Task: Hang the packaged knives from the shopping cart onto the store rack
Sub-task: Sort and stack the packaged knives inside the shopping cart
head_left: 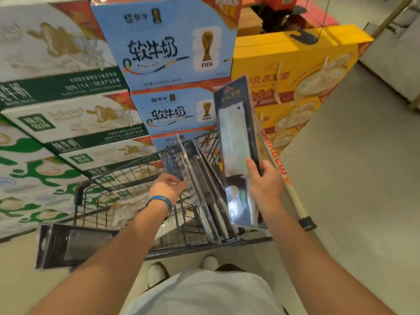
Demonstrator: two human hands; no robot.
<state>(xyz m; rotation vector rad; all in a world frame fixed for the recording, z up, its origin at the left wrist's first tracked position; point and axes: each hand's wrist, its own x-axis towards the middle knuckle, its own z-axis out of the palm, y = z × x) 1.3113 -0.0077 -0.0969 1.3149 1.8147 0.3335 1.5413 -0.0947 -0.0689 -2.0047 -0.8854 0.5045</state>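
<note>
**One packaged knife (236, 133) lifted, others down in the cart**

Grip: right hand (264, 185) clasps the packaged knife at its lower right edge, thumb across the front. It stands upright at centre-right of frame, above the shopping cart (109, 201). The blade shows through the clear blister. The handle end is washed out by glare and the header print is unreadable.

Several more packs (204, 189) stand on edge in the cart, leaning left, just below-left of the held one. They overlap, so the count is unclear.

The left hand (168, 186), with a blue wristband (160, 200), has its fingers loosely curved and holds nothing. Its fingertips are near the leaning packs' top edge; can't tell whether they touch.

One dark pack (75, 244) sits at lower left by the cart's near corner, blurred. Can't tell whether it is on or in the cart.

A red-lettered pole (279, 176) runs behind the right hand, its top hidden by the held pack. Blue milk cartons (172, 48) are stacked behind the cart.
</note>
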